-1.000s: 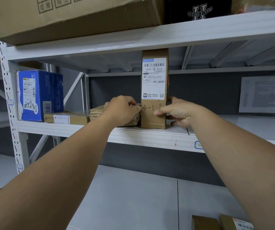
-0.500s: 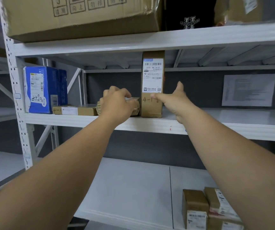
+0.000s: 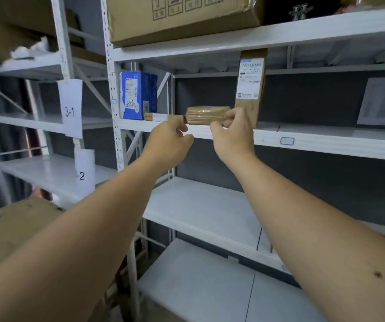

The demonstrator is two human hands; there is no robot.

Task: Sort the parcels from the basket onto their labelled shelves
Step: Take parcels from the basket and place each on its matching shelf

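The padded parcel (image 3: 206,115) lies lengthwise along the shelf (image 3: 326,138), left of the upright box (image 3: 250,89). Both hands, left hand (image 3: 168,141) and right hand (image 3: 232,133), are loosely curled, empty, just before it; the right is nearer.

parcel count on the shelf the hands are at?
4: blue box far left, flat carton beside it, taped parcel mid-shelf, tall carton upright at its right. More may hide behind.

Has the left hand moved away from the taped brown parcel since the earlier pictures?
Yes. The left hand has drawn back toward the person and now hangs before the white shelf edge, off the taped brown parcel.
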